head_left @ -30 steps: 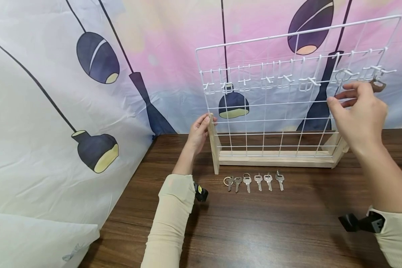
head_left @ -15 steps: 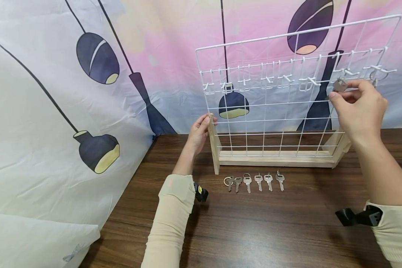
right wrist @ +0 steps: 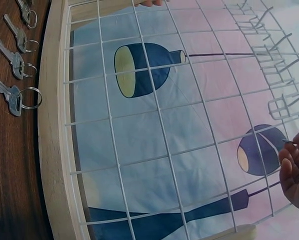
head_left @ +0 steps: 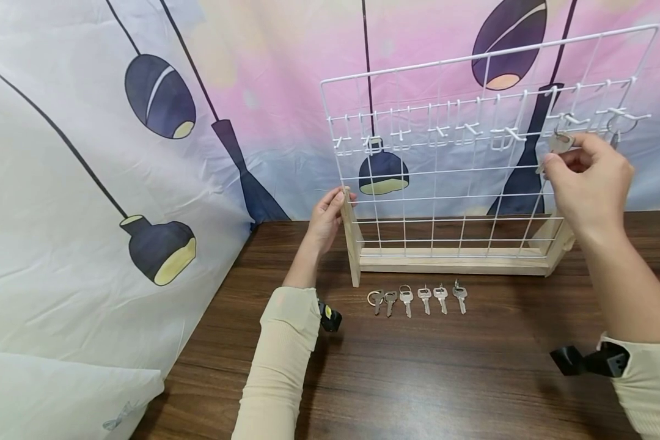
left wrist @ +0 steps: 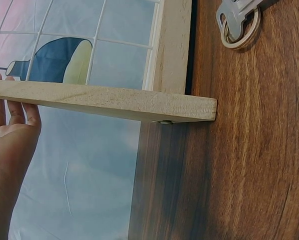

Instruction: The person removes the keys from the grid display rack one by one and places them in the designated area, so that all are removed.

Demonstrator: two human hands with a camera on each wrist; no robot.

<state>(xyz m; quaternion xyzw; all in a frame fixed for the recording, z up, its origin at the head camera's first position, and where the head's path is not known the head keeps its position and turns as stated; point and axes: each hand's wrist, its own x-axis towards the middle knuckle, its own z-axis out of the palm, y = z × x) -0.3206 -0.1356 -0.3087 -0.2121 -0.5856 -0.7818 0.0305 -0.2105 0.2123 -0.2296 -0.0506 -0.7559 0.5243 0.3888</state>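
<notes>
My left hand (head_left: 326, 223) grips the wooden side post (head_left: 352, 238) of a white wire grid rack (head_left: 434, 198), its thumb in front and fingertips behind. Up at the rack's right side, my right hand (head_left: 594, 183) pinches a silver key (head_left: 561, 143) between thumb and fingers, just below a white hook (head_left: 569, 117). Whether the key's ring is on that hook, I cannot tell. A second key (head_left: 615, 140) hangs by its ring from the far-right hook (head_left: 632, 115), partly hidden behind the right hand. In the right wrist view only the edge of the held key (right wrist: 289, 142) shows.
Several keys with rings lie in a row on the brown table (head_left: 418, 373), among them a silver key (head_left: 406, 299), before the rack's wooden base (head_left: 451, 266). More white hooks (head_left: 467, 129) line the grid's upper part. A patterned cloth (head_left: 286, 122) hangs behind.
The key in my right hand has tipped up, so its head now shows above the fingers by the hook. The key on the far-right hook has turned on its ring. My left hand stays put.
</notes>
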